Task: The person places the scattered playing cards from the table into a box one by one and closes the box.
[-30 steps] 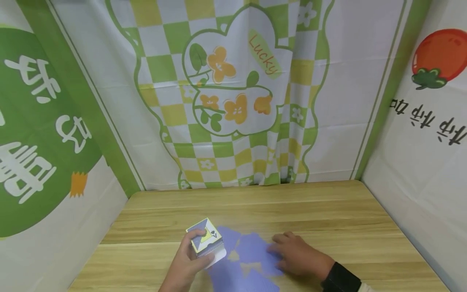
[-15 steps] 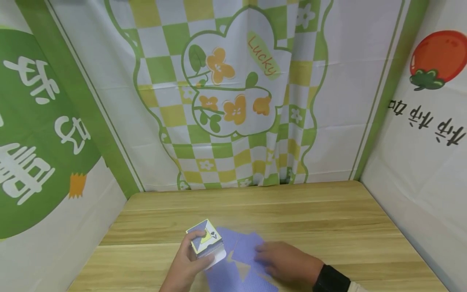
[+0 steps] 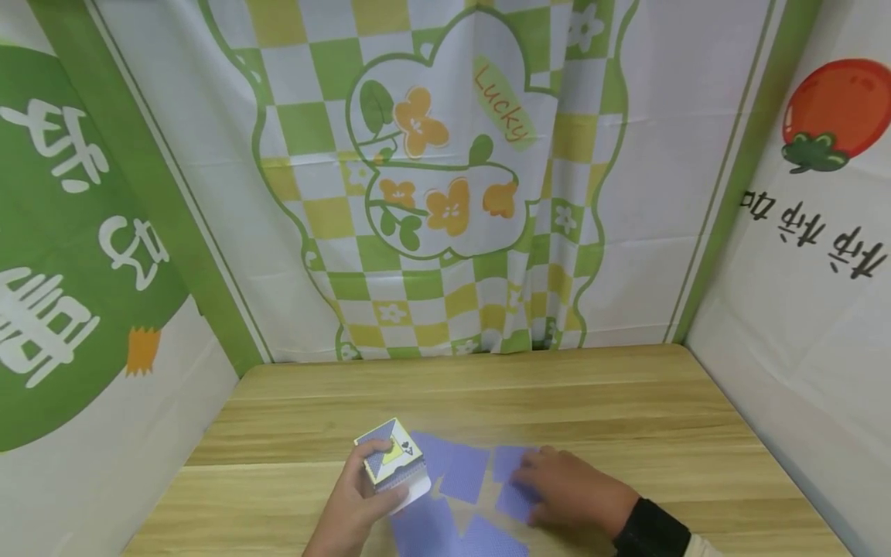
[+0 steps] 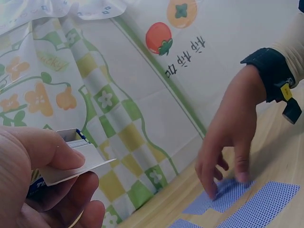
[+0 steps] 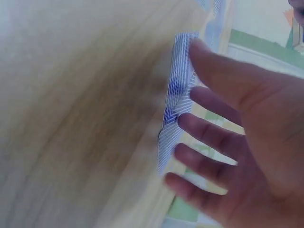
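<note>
My left hand holds a small playing-card box over the left side of the spread cards. Its white flap stands out under the thumb in the left wrist view, and white card edges show inside the box. My right hand is at the right of the spread, fingers apart and loosely bent. Its fingertips are at two overlapping face-down playing cards, also visible in the right wrist view as blue-patterned cards. More face-down cards lie between the hands, some overlapping.
The wooden table reaches back to a checked, flower-printed curtain. Printed cloth walls stand at the left and right of the table. A dark band goes round the right wrist.
My right hand swept left over the cards, then back right. Two cards beneath it now lie apart from the middle card, with bare wood between. The left hand and box stayed put.
</note>
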Motion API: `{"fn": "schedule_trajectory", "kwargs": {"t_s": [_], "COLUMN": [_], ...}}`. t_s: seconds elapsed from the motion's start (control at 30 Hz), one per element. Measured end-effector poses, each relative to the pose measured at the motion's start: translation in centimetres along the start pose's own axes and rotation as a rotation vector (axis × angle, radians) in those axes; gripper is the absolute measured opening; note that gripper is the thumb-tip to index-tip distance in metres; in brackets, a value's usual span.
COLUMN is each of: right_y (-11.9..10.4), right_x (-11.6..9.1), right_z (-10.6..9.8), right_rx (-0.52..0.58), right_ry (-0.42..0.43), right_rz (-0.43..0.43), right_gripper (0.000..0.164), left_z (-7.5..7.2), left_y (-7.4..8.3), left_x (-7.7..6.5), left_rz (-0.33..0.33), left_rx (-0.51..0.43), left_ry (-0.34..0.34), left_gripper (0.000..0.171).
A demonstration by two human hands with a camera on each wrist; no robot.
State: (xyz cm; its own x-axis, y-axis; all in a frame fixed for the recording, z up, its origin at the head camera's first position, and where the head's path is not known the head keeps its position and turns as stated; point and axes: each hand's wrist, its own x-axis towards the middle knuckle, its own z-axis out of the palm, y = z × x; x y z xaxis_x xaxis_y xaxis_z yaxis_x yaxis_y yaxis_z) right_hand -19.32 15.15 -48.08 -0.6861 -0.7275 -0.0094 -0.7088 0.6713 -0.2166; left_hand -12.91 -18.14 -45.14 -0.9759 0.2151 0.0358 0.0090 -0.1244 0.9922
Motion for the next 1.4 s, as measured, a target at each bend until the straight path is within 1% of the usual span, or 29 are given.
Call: {"fn": "schedule_trajectory", "kwargs": {"t_s": [0.07,0.13,0.2,0.27,0.33,0.43,0.53,0.67,0.83,0.93,1.1,1.23,1.33,1.4], "right_y": [0.4,0.9,1.2,1.5,1.8,2.0,1.9,1.2,0.2,-0.2,-0.4,-0.1,0.2,0.4], "right_x": [0.4,1.0,1.5,1.9,2.3,2.9,3.6,4.2,4.3,4.1,3.6,3.2,3.1,3.1], "right_z": [0.0,0.1,0.1,0.2,0.1,0.0,-0.1,-0.1,0.0,-0.2,-0.5,-0.6,-0.7,-0.7], "right_rx": [0.019,0.031,0.041,0.058,0.080,0.120,0.132,0.154,0.184,0.204,0.205,0.179,0.188,0.202], "right_ry": [0.040,0.080,0.097,0.088,0.071,0.064,0.067,0.039,-0.023,-0.027,-0.008,-0.042,-0.086,-0.100], "right_rz": [0.034,0.068,0.108,0.138,0.163,0.198,0.210,0.208,0.207,0.201,0.201,0.254,0.290,0.300], "right_gripper": [0.031,0.034,0.045,0.056,0.061,0.066,0.069,0.068,0.064,0.064,0.067,0.072,0.072,0.071], "left_z": [0.0,0.0,0.0,0.1,0.1,0.1,0.2,0.2,0.3,0.3,0.2,0.0,0.0,0.0], "left_y": [0.0,0.1,0.1,0.1,0.2,0.2,0.3,0.4,0.4,0.4,0.3,0.1,0.0,0.0], "left_x": [0.0,0.1,0.1,0.1,0.2,0.2,0.2,0.2,0.5,0.5,0.5,0.5,0.5,0.5], "left_rz": [0.009,0.008,0.001,-0.008,-0.012,-0.011,-0.003,0.017,-0.002,-0.005,-0.008,-0.015,-0.003,0.007], "left_rx": [0.000,0.001,0.000,0.000,0.000,0.001,0.005,0.011,0.006,0.006,0.015,0.029,0.031,0.028], "left_ry": [0.000,0.000,-0.004,-0.007,-0.003,0.005,0.015,0.014,0.029,0.039,0.017,0.002,-0.010,-0.019], "left_gripper": [0.058,0.058,0.058,0.059,0.060,0.060,0.059,0.058,0.058,0.059,0.060,0.060,0.059,0.059]}}
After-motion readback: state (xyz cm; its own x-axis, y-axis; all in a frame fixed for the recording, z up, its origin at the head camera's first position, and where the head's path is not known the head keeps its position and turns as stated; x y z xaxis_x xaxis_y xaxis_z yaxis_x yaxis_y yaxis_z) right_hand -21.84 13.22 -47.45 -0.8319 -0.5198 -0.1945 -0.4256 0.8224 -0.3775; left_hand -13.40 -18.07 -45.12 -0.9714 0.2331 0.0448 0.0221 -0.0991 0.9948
